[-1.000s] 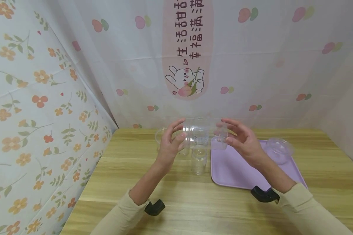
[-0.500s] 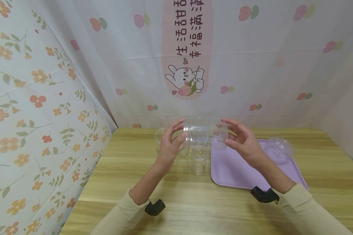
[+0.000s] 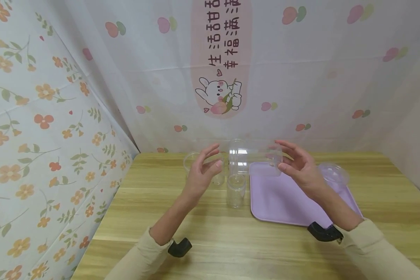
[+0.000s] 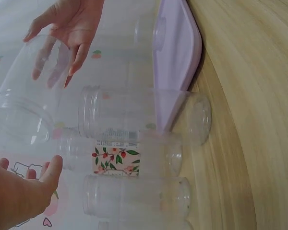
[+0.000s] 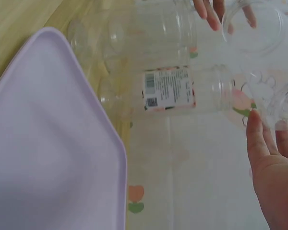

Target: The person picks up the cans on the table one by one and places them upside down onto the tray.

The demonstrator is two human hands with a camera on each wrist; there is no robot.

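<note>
A clear plastic jar (image 3: 257,159) lies sideways in the air above the table, its ridged neck to the left. My right hand (image 3: 302,169) grips it at the base end, thumb in front and fingers behind. My left hand (image 3: 201,173) is apart from the jar's neck, fingers slightly bent and nothing in them; the left wrist view shows the gap between that hand (image 4: 26,191) and the jar (image 4: 26,91). Below the held jar stands another clear jar (image 3: 236,196). A jar with a floral label (image 4: 116,160) stands among the others.
A lilac tray (image 3: 280,206) lies on the right of the wooden table (image 3: 210,245), with a clear round container (image 3: 333,175) at its back right. More clear containers (image 3: 191,165) stand behind my left hand. A printed curtain (image 3: 154,77) hangs behind the table.
My left hand has let go of the jar's neck and moved slightly left. My right hand has carried the jar a little to the right, away from it.
</note>
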